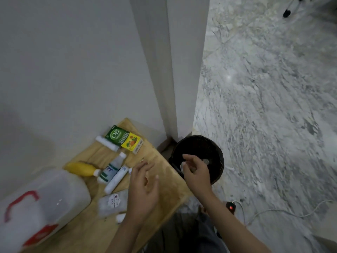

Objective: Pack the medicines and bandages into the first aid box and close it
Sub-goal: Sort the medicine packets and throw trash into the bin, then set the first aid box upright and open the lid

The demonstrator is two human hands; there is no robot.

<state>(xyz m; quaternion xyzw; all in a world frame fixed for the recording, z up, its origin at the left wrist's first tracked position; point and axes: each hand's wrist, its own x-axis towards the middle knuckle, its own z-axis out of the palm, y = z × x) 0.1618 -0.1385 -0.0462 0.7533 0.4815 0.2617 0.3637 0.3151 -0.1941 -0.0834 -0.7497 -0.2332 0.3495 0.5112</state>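
A translucent white first aid box (42, 201) with a red handle and red latch stands at the lower left of the wooden table (169, 181). Beside it lie a yellow bottle (80, 168), a white bottle with green print (111, 169), a white bandage roll (116, 179), another white roll (107, 143), a green and yellow medicine carton (124, 138) and a clear packet (113, 202). My left hand (144, 187) hovers open over the table, fingers spread. My right hand (195, 170) is over a black bin (217, 152), fingers pinching something small and white.
The black round bin stands on the marble floor (264, 106) just off the table's right edge. A white wall corner (164, 70) rises behind the table. A power strip with a red light (231, 207) and white cables lie on the floor by my leg.
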